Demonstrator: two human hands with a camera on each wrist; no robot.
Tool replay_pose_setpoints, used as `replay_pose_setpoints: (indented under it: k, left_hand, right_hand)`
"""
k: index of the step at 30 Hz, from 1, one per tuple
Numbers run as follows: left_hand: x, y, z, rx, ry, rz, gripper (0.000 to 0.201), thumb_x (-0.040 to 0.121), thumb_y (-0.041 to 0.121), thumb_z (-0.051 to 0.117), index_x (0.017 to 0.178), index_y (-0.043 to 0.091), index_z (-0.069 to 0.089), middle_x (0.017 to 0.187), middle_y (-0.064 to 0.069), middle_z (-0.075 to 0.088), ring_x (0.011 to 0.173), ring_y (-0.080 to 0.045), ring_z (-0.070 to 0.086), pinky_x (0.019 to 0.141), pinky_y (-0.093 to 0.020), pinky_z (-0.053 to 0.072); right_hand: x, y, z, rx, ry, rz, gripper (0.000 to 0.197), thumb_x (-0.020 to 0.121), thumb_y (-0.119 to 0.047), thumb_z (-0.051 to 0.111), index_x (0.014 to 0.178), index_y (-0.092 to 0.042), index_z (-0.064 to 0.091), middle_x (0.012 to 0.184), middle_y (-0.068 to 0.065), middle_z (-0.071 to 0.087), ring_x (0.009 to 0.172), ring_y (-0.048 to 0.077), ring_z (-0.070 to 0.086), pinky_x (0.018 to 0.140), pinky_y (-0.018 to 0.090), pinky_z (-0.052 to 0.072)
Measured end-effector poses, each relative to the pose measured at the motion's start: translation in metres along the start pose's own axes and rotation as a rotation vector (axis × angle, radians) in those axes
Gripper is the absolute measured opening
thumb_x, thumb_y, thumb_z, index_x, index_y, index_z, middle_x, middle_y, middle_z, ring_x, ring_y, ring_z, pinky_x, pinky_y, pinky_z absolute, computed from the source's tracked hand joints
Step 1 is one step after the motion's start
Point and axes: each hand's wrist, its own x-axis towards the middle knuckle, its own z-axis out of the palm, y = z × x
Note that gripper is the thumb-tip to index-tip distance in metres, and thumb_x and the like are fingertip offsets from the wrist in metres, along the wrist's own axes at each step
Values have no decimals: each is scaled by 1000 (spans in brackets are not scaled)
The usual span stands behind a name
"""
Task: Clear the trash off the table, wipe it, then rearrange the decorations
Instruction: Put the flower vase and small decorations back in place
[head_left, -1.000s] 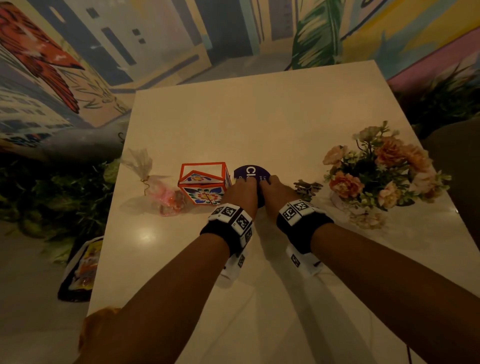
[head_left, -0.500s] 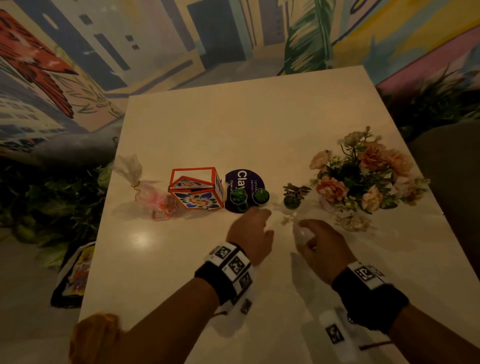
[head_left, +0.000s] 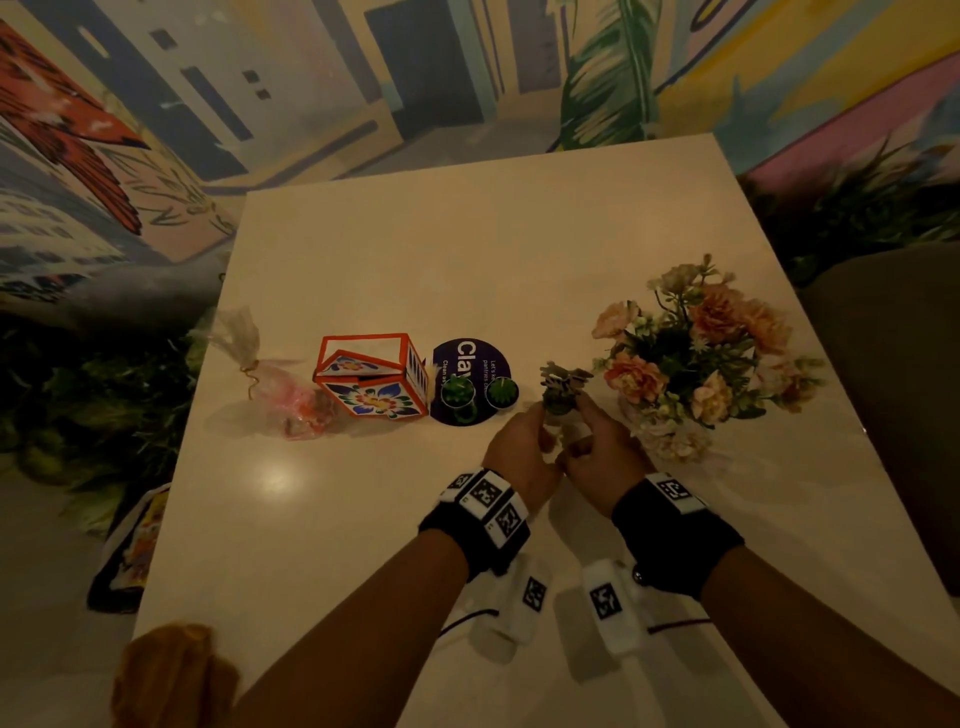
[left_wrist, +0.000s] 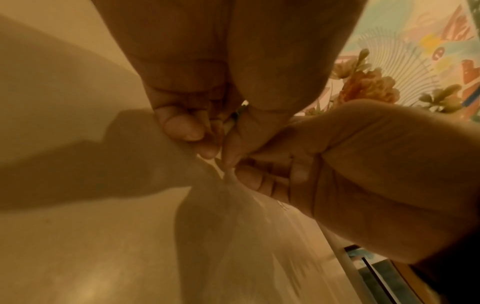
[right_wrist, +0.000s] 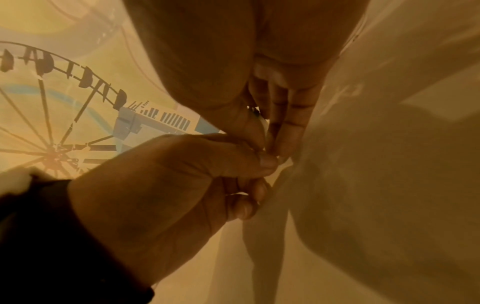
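Both hands meet at a tiny potted plant (head_left: 562, 392) with grey-brown leaves, just left of the flower bouquet (head_left: 696, 358). My left hand (head_left: 540, 423) pinches its pot from the left and my right hand (head_left: 581, 415) pinches it from the right. In the left wrist view my left fingers (left_wrist: 182, 131) curl close to the table, and only a sliver of the pot (left_wrist: 231, 123) shows. The right wrist view shows my right fingers (right_wrist: 283, 131) against the same pot. Two small green cactus pots (head_left: 457, 391) (head_left: 502, 392) stand on a purple round disc (head_left: 475, 358).
An orange floral box (head_left: 374, 376) and a cellophane bag with pink contents (head_left: 291, 402) sit left of the disc on the cream table (head_left: 467, 260). An orange cloth (head_left: 166, 670) lies at the near left corner. A printed bag (head_left: 135, 545) lies on the floor.
Both hands left the cactus pots on the purple disc, drew back, then moved right and closed on the tiny potted plant beside the bouquet.
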Motion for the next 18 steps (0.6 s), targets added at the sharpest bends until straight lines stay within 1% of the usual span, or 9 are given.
replay_pose_setpoints:
  k: [2,4,7,8,9,11,13,15,18]
  left_hand:
    - [1,1,0,-31,18,-16,52,78,16,66,126,25,48,92,4,57,78,-14,51,69,-25,40]
    - [2,2,0,-36,31,-19,50,77,15,65,124,26,50,90,4,58,76,-14,52,67,-24,39]
    - [5,2,0,-38,39,-34,48,76,18,67,120,26,51,88,4,60,75,-15,54,65,-24,40]
    - [6,1,0,-40,43,-38,47,76,19,68,119,27,52,88,4,60,74,-15,54,64,-24,39]
    - [6,1,-1,-42,42,-39,47,76,20,69,119,27,52,88,4,60,74,-14,54,64,-24,39]
    - [5,2,-1,-45,38,-36,49,75,20,70,120,26,51,88,4,61,74,-14,54,64,-24,40]
    - [4,2,-2,-46,46,-43,52,75,20,71,123,25,51,91,3,61,76,-14,54,66,-24,40]
    - [0,2,-4,-20,48,-81,60,76,19,70,131,20,47,98,1,61,84,-16,56,71,-24,43]
    - [-15,6,-6,71,64,-87,56,82,21,65,134,16,48,109,-3,62,102,-20,58,89,-28,45]
  right_hand:
    - [4,-2,2,49,11,-44,77,84,-5,51,146,-36,19,143,5,44,119,30,53,97,47,47]
    - [9,-2,4,95,7,-57,77,83,-1,49,146,-34,21,145,5,41,122,33,51,98,49,46]
    - [9,-4,4,153,-3,-61,76,83,10,45,147,-25,24,143,7,43,120,33,52,90,35,48]
    - [9,-4,3,173,-13,-79,76,83,13,44,147,-23,25,142,7,43,119,33,52,88,33,47]
    - [7,-6,2,174,-23,-89,77,82,14,44,147,-23,25,143,7,43,119,34,52,89,34,48]
    - [7,-4,3,155,-7,-110,79,80,6,47,147,-28,22,146,6,39,121,36,50,98,48,46]
    - [11,5,3,97,-17,-108,84,76,-15,52,147,-38,14,148,-1,34,121,38,50,99,54,44]
    - [0,5,-5,44,-39,-26,84,80,-21,55,148,-40,8,135,-5,44,105,35,59,91,48,50]
    - [-28,14,-21,-77,-61,-17,72,87,-16,55,147,-34,21,123,3,59,92,22,62,85,35,52]
